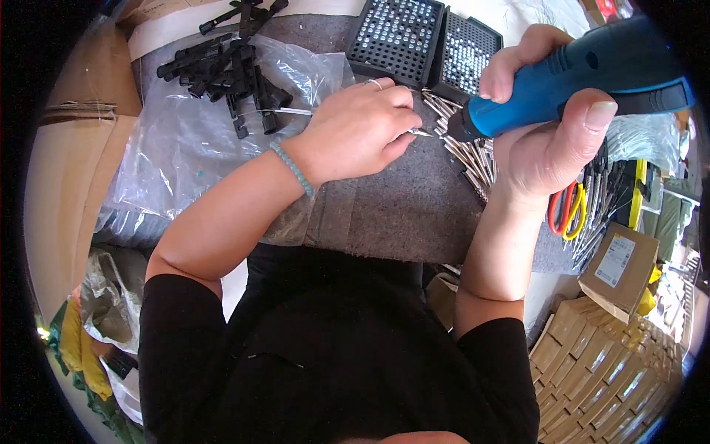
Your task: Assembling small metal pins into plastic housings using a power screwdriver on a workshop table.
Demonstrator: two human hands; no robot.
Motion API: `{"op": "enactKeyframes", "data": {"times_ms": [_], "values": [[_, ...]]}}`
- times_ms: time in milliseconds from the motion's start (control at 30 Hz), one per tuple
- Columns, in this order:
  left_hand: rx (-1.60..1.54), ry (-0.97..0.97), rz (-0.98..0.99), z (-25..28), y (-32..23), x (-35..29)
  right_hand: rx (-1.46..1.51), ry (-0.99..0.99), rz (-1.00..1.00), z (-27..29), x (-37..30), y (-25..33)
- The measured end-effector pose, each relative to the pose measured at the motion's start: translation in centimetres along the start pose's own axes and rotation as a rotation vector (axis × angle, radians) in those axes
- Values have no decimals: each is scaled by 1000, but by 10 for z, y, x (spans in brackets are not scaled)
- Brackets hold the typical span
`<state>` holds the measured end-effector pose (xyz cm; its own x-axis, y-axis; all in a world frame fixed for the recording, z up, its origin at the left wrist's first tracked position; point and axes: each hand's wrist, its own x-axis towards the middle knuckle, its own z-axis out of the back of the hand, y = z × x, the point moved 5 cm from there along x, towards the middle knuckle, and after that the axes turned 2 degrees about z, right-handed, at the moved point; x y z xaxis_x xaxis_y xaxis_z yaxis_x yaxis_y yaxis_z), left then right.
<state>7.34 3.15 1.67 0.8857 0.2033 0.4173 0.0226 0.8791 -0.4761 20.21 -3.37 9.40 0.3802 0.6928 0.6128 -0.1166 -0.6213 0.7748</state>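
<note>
My right hand [547,152] is wrapped round a blue power screwdriver [521,96], its dark nose aimed left at my left hand. My left hand [362,129], wearing a ring and a bead bracelet, pinches a thin metal piece [420,133] whose tip pokes out near that nose; a small gap seems to lie between them. A slim white rod [294,111] shows on the other side of the left hand; whether it joins the pinched piece is hidden. Below the screwdriver lies a heap of metal rods [473,159], partly covered by my right hand.
Two black perforated trays [355,65] with small metal parts stand at the back. Black plastic parts [259,89] lie on a clear plastic bag [174,159] at left. To the right are red-and-yellow-handled scissors [575,211], thin metal rods [592,226] and a cardboard box [620,270].
</note>
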Motion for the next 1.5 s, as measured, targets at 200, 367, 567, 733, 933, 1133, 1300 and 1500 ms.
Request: {"op": "enactKeyframes", "data": {"times_ms": [200, 367, 567, 733, 933, 1133, 1300, 1500], "values": [[-2, 16, 24, -3, 1, 2, 82, -16, 48, -2, 0, 1], [-20, -10, 50, 1, -1, 3, 74, -79, 72, 1, 1, -6], [-31, -33, 28, 2, -1, 4, 31, -93, 85, -4, 2, -4], [-25, -31, 34, -1, -3, 1, 136, -236, 189, -15, 2, 5], [-52, -68, 95, 4, -1, 1, 124, -180, 225, -22, 8, 4], [-55, -75, 97, 3, 0, 3, 167, -194, 202, -19, 10, 2], [-17, -41, 99, 1, 1, 5, 122, -190, 227, -20, 11, 6], [-27, -115, 126, 2, 3, 3, 154, -216, 243, -12, 20, 8]]}}
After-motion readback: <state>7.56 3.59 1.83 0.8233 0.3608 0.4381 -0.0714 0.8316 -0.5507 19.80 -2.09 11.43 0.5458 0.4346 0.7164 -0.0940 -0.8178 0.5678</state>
